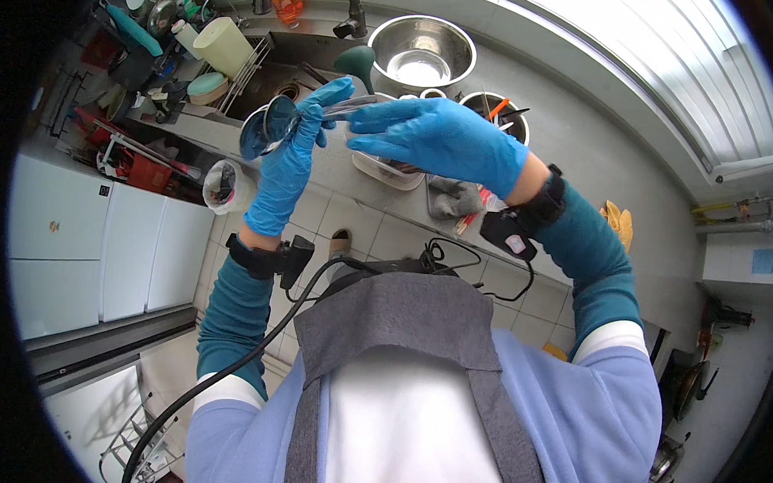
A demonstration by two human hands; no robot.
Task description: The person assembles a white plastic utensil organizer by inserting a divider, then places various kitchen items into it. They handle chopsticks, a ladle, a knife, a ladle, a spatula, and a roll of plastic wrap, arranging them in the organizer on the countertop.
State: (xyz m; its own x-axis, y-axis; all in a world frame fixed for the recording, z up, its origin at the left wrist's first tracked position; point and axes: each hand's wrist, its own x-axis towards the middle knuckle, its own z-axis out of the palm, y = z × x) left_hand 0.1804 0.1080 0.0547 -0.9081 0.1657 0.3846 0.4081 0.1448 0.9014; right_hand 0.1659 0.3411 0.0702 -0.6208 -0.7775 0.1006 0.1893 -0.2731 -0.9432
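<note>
My left hand (285, 168), in a blue glove, grips metal ladles (266, 129) near their round bowls, which face left over the counter's edge. Their shiny handles (350, 106) run right, towards my right hand (428, 137). That hand, gloved in blue too, is flat with fingers stretched out beside the handle ends. Whether it touches them is hard to see. Just beyond the handles shows a green ladle or spoon (355, 61), its lower end hidden. Beneath my right hand a clear plastic container (389, 171) is partly covered.
A steel bowl (425, 51) stands by the faucet (351, 23), right of the sink (291, 53). Utensils fill a round metal container (524, 128). A grey cloth (455, 198) lies near the counter's front edge. Left are a dish rack (249, 70) and a lined bin (225, 185).
</note>
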